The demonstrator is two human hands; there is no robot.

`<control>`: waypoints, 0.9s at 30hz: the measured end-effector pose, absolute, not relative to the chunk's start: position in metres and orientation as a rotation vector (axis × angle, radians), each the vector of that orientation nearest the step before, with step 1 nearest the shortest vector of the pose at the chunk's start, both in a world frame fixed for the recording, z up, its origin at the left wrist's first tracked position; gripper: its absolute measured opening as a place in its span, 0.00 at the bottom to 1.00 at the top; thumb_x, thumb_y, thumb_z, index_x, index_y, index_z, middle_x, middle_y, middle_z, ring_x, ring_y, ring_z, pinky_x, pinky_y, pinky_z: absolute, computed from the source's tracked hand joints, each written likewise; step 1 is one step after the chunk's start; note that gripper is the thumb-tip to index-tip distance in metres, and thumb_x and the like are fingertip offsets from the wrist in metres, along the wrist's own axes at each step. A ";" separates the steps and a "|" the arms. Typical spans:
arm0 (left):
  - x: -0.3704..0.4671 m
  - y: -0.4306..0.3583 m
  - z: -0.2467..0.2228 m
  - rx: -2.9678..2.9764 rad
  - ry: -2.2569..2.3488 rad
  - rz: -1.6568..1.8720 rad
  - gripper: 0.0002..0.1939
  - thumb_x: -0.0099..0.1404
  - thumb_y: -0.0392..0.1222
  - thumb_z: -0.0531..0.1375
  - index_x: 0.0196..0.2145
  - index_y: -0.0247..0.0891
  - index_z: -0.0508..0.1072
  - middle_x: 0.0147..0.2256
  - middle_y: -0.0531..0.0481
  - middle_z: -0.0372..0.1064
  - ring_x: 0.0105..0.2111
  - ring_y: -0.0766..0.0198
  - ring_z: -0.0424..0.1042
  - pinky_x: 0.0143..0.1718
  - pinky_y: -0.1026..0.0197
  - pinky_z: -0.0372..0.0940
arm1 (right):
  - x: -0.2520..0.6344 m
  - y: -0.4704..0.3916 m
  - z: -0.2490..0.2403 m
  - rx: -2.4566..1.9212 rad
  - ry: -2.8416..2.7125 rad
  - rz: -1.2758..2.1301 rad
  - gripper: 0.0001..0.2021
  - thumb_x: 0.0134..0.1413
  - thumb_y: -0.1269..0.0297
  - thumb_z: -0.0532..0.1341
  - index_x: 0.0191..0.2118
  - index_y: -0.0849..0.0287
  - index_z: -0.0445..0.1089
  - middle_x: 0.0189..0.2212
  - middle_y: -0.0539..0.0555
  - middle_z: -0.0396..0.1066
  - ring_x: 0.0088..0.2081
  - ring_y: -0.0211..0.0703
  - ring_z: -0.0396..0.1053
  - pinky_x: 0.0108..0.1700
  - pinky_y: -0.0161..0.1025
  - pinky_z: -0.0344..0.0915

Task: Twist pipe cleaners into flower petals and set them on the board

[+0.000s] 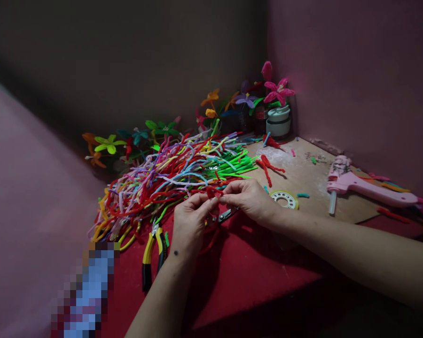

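Note:
Between my two hands is a red pipe cleaner, bent into a small loop at the top. My left hand pinches it from the left with thumb and forefinger. From the right, the fingertips of my right hand close on the same piece. Its lower part is partly hidden behind the left hand. Just left of my left wrist lie yellow-and-black cutting pliers. Under the hands, a metal tool shows only in part. Behind them spreads a large heap of coloured pipe cleaners.
A pink glue gun rests on a brown board at right, near a white tape roll and red bent pieces. Pipe-cleaner flowers and a pale green container stand at the back. Red cloth covers the table.

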State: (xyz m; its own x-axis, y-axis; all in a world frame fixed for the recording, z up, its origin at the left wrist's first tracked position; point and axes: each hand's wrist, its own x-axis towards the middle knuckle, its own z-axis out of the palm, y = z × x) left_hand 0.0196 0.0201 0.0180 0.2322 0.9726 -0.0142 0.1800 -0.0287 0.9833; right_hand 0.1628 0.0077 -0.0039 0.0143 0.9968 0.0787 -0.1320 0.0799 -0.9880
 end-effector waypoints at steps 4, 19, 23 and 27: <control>0.019 0.024 0.014 1.349 1.139 0.960 0.11 0.48 0.42 0.65 0.20 0.33 0.68 0.17 0.56 0.62 0.18 0.75 0.59 0.20 0.70 0.53 | 0.162 0.007 -0.004 -1.099 -1.189 1.131 0.05 0.41 0.67 0.61 0.21 0.64 0.68 0.16 0.47 0.61 0.19 0.31 0.56 0.22 0.32 0.54; 0.026 0.021 0.002 1.093 1.052 1.012 0.11 0.49 0.44 0.64 0.24 0.34 0.68 0.18 0.57 0.63 0.18 0.73 0.61 0.21 0.69 0.56 | 0.158 0.003 -0.005 -1.170 -1.337 0.954 0.06 0.41 0.70 0.61 0.19 0.63 0.69 0.16 0.48 0.64 0.22 0.32 0.59 0.27 0.32 0.56; 0.025 0.020 0.011 1.237 1.139 0.991 0.12 0.50 0.46 0.63 0.23 0.34 0.68 0.17 0.57 0.62 0.16 0.74 0.58 0.18 0.70 0.53 | 0.163 0.007 -0.004 -1.018 -1.208 1.304 0.06 0.42 0.65 0.62 0.24 0.63 0.68 0.19 0.48 0.65 0.21 0.32 0.61 0.24 0.32 0.59; 0.024 0.021 0.014 1.367 1.132 0.945 0.14 0.51 0.47 0.62 0.20 0.33 0.67 0.18 0.54 0.64 0.18 0.73 0.60 0.20 0.70 0.55 | 0.167 0.011 -0.005 -0.904 -1.054 1.372 0.08 0.42 0.63 0.63 0.29 0.63 0.68 0.19 0.48 0.64 0.20 0.31 0.60 0.22 0.30 0.57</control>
